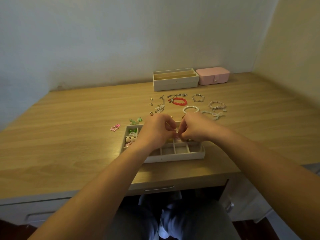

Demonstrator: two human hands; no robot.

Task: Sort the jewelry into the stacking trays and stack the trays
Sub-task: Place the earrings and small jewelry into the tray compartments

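Observation:
A white compartment tray (181, 155) lies near the desk's front edge, with green pieces (132, 131) and heart-shaped pieces (130, 139) in its left cells. Above its middle, my left hand (155, 130) and my right hand (195, 128) meet, and both pinch a small thin earring (176, 131) between their fingertips. Behind the tray lie loose pieces: a red bead bracelet (179, 101), a pearl bracelet (190, 109), a silver bracelet (198, 97), a pink bead bracelet (217, 105), several small earrings (159, 107) and a pink flower clip (115, 127). A second white tray (174, 82) with long slots stands at the back.
A pink jewelry box (213, 75) sits next to the slotted tray against the wall. The wooden desk (69, 135) has a drawer handle (158, 187) below its front edge. My knees are under the desk.

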